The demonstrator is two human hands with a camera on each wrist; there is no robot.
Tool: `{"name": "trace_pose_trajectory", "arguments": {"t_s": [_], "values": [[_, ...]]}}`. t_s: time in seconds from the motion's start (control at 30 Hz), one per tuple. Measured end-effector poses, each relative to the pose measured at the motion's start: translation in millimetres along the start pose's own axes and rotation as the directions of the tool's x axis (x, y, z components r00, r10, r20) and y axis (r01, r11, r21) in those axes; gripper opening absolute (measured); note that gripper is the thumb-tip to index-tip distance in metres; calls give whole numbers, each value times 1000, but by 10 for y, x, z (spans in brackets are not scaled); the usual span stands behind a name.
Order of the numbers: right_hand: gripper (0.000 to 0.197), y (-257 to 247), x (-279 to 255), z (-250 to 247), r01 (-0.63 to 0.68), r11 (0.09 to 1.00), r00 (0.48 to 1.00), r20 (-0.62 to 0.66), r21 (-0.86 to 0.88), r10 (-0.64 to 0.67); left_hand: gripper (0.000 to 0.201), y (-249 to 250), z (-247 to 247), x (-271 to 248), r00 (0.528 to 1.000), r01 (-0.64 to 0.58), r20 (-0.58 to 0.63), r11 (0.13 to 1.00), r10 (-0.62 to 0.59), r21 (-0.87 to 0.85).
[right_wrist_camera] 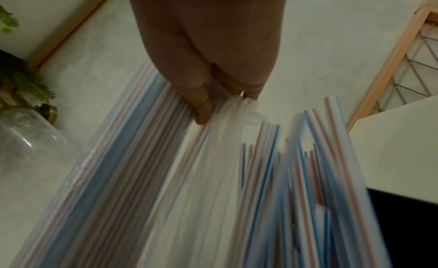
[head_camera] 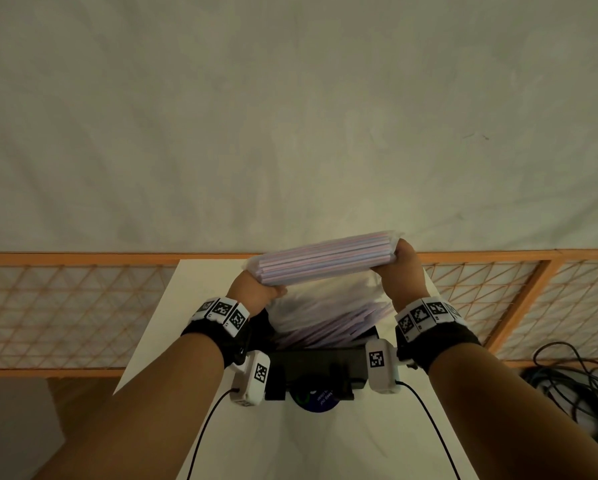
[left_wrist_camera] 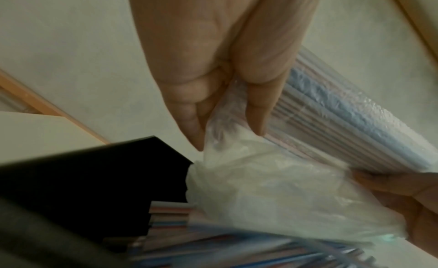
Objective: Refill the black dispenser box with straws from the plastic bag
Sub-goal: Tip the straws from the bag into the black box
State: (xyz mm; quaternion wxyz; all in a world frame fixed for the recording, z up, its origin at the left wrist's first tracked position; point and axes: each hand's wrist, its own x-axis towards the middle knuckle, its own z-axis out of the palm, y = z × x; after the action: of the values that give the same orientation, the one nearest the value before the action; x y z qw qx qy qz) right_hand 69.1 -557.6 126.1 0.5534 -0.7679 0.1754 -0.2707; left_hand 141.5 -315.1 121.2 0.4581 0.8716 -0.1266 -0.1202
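The left hand [head_camera: 252, 292] gripped the left end of the plastic bag [head_camera: 325, 299], with the fingers [left_wrist_camera: 255, 111] and thumb curled over bunched film and the straw ends inside it. The right hand [head_camera: 403, 271] gripped the opposite end in the same manner; its fingers [right_wrist_camera: 201, 105] pinched gathered film just beside the straw bundle. Both hands held the bag raised above the black dispenser box [head_camera: 316, 362], with the right end slightly higher than the left.

The bag was thin, clear and wrinkled. A compact bundle of straws [head_camera: 325, 259] lay lengthwise along its upper edge, between the two hands. The straws were white with fine blue and red stripes, packed parallel in several layers. Below the bundle, slack film hung down in a loose, cloudy fold that reached the open top of the box.

A second group, the loose straws [head_camera: 339, 329], lay inside the box at a slant, their ends fanned and uneven rather than aligned. The right wrist view showed these ends spread apart and blurred.

The box was matte black and rectangular, and it stood on a white table [head_camera: 200, 278] near the person. A blue round label [head_camera: 320, 401] with small white print showed at its near side.

An orange lattice railing [head_camera: 83, 306] ran behind the table before a pale wall. Dark cables [head_camera: 574, 382] lay at the right. A glass jar [right_wrist_camera: 31, 133] and green foliage [right_wrist_camera: 26, 81] appeared in the right wrist view.
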Motion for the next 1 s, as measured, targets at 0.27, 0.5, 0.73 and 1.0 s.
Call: {"name": "trace_pose_trajectory", "arguments": {"t_s": [0.27, 0.5, 0.73, 1.0], "values": [[30, 19, 19, 10, -11, 1000, 1000, -22, -9, 11, 63, -176, 43, -2, 975, 209, 100, 970, -197, -128], [32, 65, 18, 12, -22, 1000, 999, -28, -8, 21, 28, -31, -1, -118, 994, 90, 90, 963, -69, -254], [30, 74, 12, 19, -3, 1000, 999, -34, -31, 2, 40, -77, -26, -78, 1000, -9, 6, 980, 10, -201], [26, 95, -6, 13, 21, 999, 998, -50, -28, -22, 46, -111, -36, -31, 998, -42, -43, 986, 36, -162]]}}
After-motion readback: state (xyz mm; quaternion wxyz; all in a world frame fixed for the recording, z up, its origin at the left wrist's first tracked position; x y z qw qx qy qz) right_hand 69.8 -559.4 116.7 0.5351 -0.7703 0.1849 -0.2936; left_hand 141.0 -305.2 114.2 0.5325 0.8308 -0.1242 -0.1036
